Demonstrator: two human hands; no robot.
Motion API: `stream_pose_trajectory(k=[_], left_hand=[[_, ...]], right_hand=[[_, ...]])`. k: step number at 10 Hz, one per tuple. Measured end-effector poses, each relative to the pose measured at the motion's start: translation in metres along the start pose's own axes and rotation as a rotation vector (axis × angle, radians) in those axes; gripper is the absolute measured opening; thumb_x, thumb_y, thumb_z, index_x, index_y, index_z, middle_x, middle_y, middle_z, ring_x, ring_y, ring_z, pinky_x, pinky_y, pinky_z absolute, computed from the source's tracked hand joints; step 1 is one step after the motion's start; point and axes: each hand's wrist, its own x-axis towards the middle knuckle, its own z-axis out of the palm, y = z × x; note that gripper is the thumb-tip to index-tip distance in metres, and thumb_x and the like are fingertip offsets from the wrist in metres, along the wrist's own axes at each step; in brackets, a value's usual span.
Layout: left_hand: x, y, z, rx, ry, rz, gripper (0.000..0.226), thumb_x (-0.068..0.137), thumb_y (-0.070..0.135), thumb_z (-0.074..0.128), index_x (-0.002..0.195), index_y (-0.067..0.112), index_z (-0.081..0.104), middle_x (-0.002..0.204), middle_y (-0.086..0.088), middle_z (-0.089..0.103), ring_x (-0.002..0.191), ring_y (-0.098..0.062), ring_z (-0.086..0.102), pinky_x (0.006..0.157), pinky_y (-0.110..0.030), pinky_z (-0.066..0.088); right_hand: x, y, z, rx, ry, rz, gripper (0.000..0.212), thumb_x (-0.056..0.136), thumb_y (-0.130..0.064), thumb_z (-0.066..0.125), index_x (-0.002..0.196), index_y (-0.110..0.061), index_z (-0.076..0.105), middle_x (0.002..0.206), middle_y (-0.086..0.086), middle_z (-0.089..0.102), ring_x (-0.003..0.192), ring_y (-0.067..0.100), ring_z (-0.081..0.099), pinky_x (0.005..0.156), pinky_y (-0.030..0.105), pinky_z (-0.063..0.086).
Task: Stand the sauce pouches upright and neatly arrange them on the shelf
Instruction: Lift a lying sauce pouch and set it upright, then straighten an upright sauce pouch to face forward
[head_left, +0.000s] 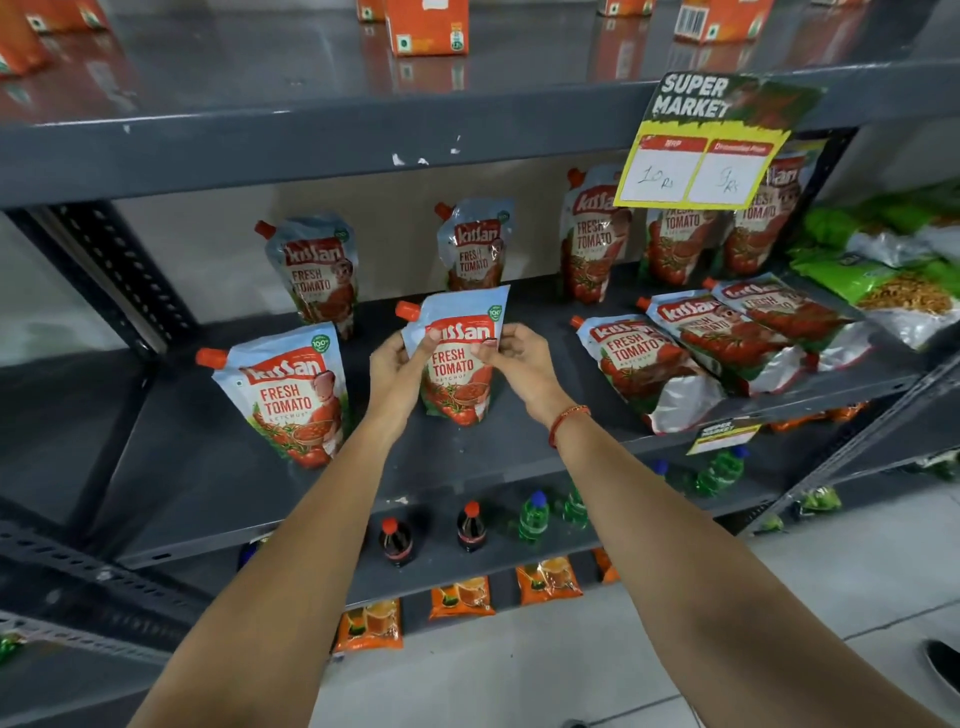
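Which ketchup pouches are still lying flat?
The three overlapping pouches at the shelf's right front, right of the held pouch; all others stand upright.

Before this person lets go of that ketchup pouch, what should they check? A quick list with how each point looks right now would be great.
1. Both hands on the pouch: left hand and right hand pinch the held ketchup pouch at its sides: ok.
2. Pouch upright, spout up: ok.
3. Base resting flat on the shelf: cannot tell.
4. Label facing front: ok.
5. In line with the front-left pouch: not ok, it sits further back.
6. Three lying pouches at right stood up: not ok.
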Motion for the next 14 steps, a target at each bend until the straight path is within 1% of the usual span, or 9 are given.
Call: stream_pose_trajectory(k=[3,5,6,8,9,10,12,13,14], left_hand=[[-0.032,-0.030,0.006,0.123,0.501,0.139,0.026,0.090,0.029,0.055,0.077,0.007,0.054,0.066,0.000,0.056,0.063,-0.005,0.054,0.059,-0.012,0.043],[-0.033,-0.022,0.088,0.240,0.213,0.265,0.034,0.092,0.030,0.049,0.065,0.010,0.052,0.056,0.000,0.051,0.048,-0.005,0.048,0.048,-0.021,0.042],[-0.017,-0.024,0.138,0.304,0.113,0.166,0.034,0.095,0.033,0.045,0.075,0.008,0.059,0.061,-0.002,0.057,0.051,-0.010,0.055,0.052,-0.027,0.048],[0.021,-0.056,0.221,0.585,0.041,-0.214,0.031,0.093,0.023,0.048,0.103,-0.001,0.064,0.105,-0.023,0.067,0.102,-0.037,0.062,0.088,-0.041,0.050],[0.024,-0.056,0.252,0.602,0.062,-0.352,0.037,0.092,0.027,0.047,0.112,0.000,0.062,0.117,-0.022,0.063,0.108,-0.037,0.058,0.090,-0.037,0.046],[0.024,-0.058,0.266,0.647,0.185,-0.428,0.036,0.092,0.026,0.045,0.115,0.003,0.061,0.119,-0.021,0.063,0.108,-0.036,0.059,0.087,-0.035,0.046],[0.020,-0.060,0.269,0.535,0.323,-0.530,0.031,0.093,0.018,0.044,0.108,0.000,0.063,0.115,-0.022,0.064,0.106,-0.036,0.059,0.088,-0.038,0.048],[0.015,-0.058,0.266,0.416,0.400,-0.613,0.031,0.091,0.015,0.043,0.112,-0.001,0.059,0.118,-0.021,0.062,0.106,-0.036,0.059,0.089,-0.038,0.048],[0.014,-0.051,0.261,0.231,0.445,-0.609,0.037,0.093,0.025,0.043,0.120,0.002,0.051,0.121,-0.016,0.060,0.106,-0.034,0.058,0.083,-0.036,0.047]], right_hand=[[0.003,-0.014,-0.023,0.006,0.098,-0.098,0.035,0.077,-0.018,0.075,0.106,-0.007,0.059,0.094,0.002,0.065,0.086,0.009,0.062,0.076,0.014,0.051],[0.025,-0.026,-0.094,-0.012,0.205,-0.105,0.023,0.079,-0.032,0.072,0.089,-0.013,0.062,0.069,-0.009,0.057,0.072,0.005,0.056,0.072,0.019,0.046],[0.033,-0.018,-0.146,-0.412,0.252,0.013,0.028,0.085,-0.037,0.064,0.092,-0.010,0.065,0.087,0.007,0.069,0.083,0.020,0.063,0.083,0.036,0.050],[0.044,-0.001,-0.202,-1.096,0.171,0.130,0.029,0.096,-0.021,0.043,0.116,-0.006,0.057,0.121,0.014,0.062,0.112,0.029,0.062,0.086,0.033,0.052],[0.029,0.006,-0.221,-1.030,-0.075,0.275,0.038,0.099,-0.003,0.030,0.134,0.009,0.038,0.142,0.029,0.041,0.107,0.017,0.066,0.054,0.006,0.049],[0.037,0.015,-0.233,-0.577,0.101,0.391,0.036,0.101,-0.014,0.032,0.129,0.004,0.045,0.138,0.026,0.047,0.114,0.023,0.061,0.070,0.013,0.050],[0.000,-0.011,-0.244,0.132,0.178,0.633,0.042,0.100,0.003,0.016,0.139,0.017,0.019,0.103,0.024,0.066,0.024,-0.006,0.047,0.039,0.011,0.041],[0.023,-0.004,-0.229,-0.039,0.102,0.554,0.039,0.101,-0.006,0.026,0.134,0.012,0.036,0.139,0.031,0.044,0.037,0.002,0.058,0.040,0.015,0.042],[0.050,-0.016,-0.210,-0.192,0.102,0.481,0.026,0.096,-0.023,0.044,0.094,-0.005,0.063,0.090,0.014,0.070,0.064,0.021,0.067,0.047,0.026,0.054]])
